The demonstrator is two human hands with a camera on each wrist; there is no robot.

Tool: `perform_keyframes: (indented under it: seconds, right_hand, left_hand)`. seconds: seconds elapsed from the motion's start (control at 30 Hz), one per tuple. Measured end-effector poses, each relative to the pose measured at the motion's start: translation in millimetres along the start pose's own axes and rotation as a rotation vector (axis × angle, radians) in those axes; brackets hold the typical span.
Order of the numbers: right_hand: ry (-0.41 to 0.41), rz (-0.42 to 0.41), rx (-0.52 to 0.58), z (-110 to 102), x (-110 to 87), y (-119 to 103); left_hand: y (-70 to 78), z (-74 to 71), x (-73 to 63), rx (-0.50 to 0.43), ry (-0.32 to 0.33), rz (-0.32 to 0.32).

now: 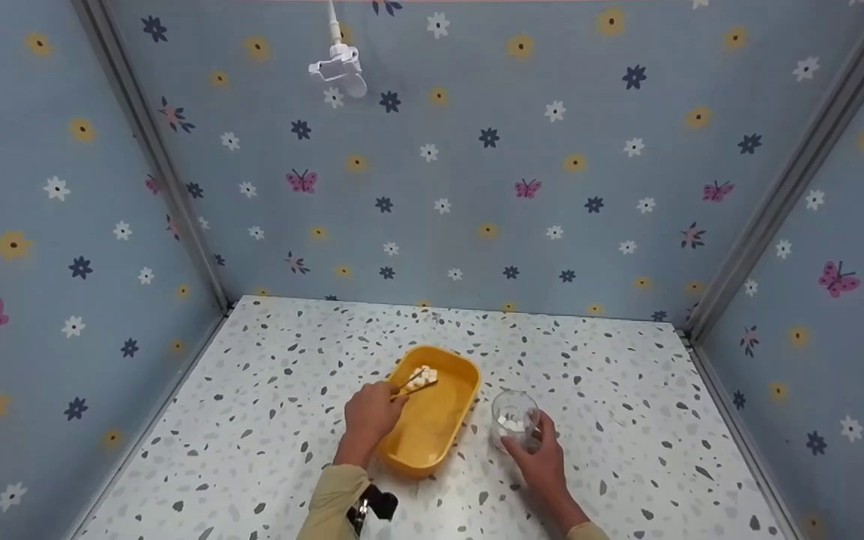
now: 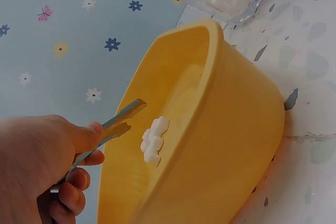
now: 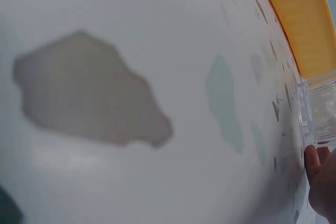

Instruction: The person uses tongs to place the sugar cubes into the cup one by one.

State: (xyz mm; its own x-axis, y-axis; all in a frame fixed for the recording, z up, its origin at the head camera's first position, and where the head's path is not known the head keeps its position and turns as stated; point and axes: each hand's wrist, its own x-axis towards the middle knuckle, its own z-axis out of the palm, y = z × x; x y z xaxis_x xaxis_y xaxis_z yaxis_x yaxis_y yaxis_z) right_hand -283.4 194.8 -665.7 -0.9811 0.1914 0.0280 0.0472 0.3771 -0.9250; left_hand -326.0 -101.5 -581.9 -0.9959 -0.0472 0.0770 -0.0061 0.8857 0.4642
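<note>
Thin metal tongs point(image 2: 124, 114) are pinched by the left grip point(image 1: 372, 414), their rear end hidden by the palm; the parted tips are held over white lumps point(image 2: 154, 140) in the yellow tub point(image 1: 423, 431), seemingly without contact. A clear glass point(image 1: 505, 397) beside the tub is held by the right grip point(image 1: 541, 456), thumb and fingers curled about it. Its white contents point(image 1: 511, 424) are partly hidden by fingers, and in the right wrist view glass and grip are cut off by the frame edge.

1 cup point(image 1: 499, 417) right of tub point(image 1: 423, 435)
</note>
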Motion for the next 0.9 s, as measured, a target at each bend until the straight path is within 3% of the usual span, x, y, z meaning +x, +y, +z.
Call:
perform_keyframes:
  seconds: [0.33, 0.63, 0.9]
  right_hand:
    - [0.007, -0.010, -0.009, 0.3, 0.1, 0.0]
    - [0.016, 0.016, -0.008, -0.6, -0.9, 3.0]
    - [0.015, -0.033, 0.008, 0.0, -1.1, 7.6]
  left_hand:
    - [0.8, 11.5, 16.8, 0.044, -0.072, -0.029]
    - [4.2, 23.2, 21.9, 0.095, -0.082, -0.032]
    - [5.2, 25.7, 23.8, 0.147, -0.065, -0.014]
